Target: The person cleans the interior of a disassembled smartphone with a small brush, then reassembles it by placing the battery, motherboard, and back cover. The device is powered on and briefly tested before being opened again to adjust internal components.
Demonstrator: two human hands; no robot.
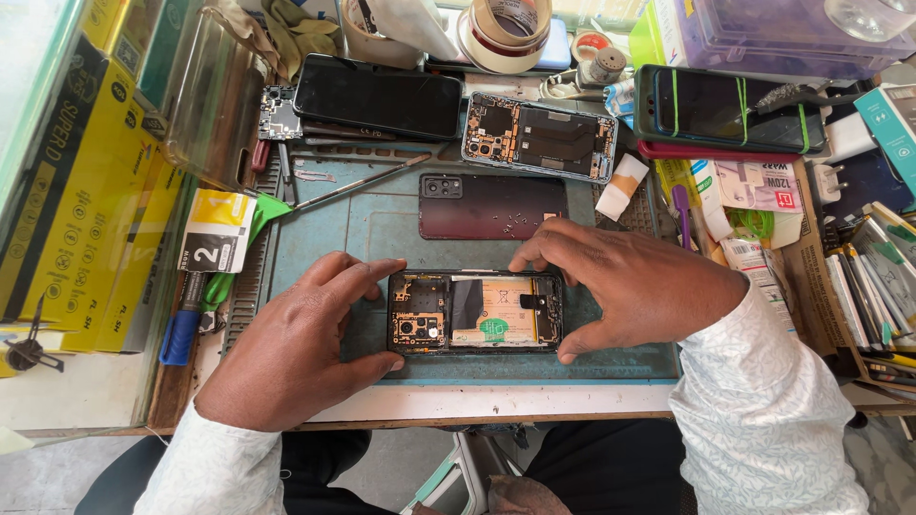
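Note:
An opened phone (477, 312) with its back cover off lies face down on a blue-green work mat (382, 224), showing its battery and circuit boards. My left hand (296, 348) grips its left end between thumb and fingers. My right hand (620, 286) holds the right end, fingertips on its top edge and thumb under the lower corner. Just beyond it lies a dark red back cover (491, 205) with several tiny screws on it.
Another opened phone (539, 136) and a black phone (377, 95) lie at the mat's far side. A green-banded phone (730, 107) sits at the back right. Tweezers (358, 181), tape rolls (504, 33), yellow boxes (81, 191) at left, packages at right.

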